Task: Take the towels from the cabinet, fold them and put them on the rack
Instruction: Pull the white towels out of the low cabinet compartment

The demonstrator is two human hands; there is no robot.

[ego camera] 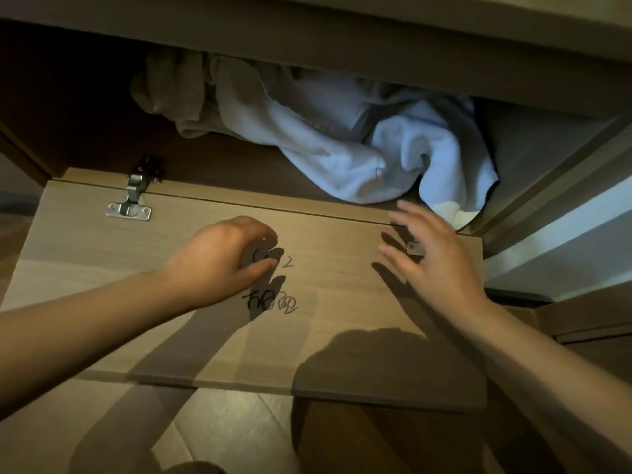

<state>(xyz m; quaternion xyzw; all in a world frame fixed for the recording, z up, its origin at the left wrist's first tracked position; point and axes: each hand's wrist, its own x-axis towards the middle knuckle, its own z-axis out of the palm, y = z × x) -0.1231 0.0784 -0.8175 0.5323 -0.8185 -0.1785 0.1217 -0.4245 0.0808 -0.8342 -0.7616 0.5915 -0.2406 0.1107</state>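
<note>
Nearest you, the open door (102,268) lies flat. Over it your left grip (222,261) hovers by the scrawl (270,301), fingers curled under and blurred, so I cannot tell whether they pinch anything, while your right grip (434,258) is spread wide over a small plate (415,248). Past the hinge (131,200), inside the cabinet (376,39), a white towel (342,159) lies crumpled at the front right, with a tan towel (174,94) bunched behind it to the left.
</note>
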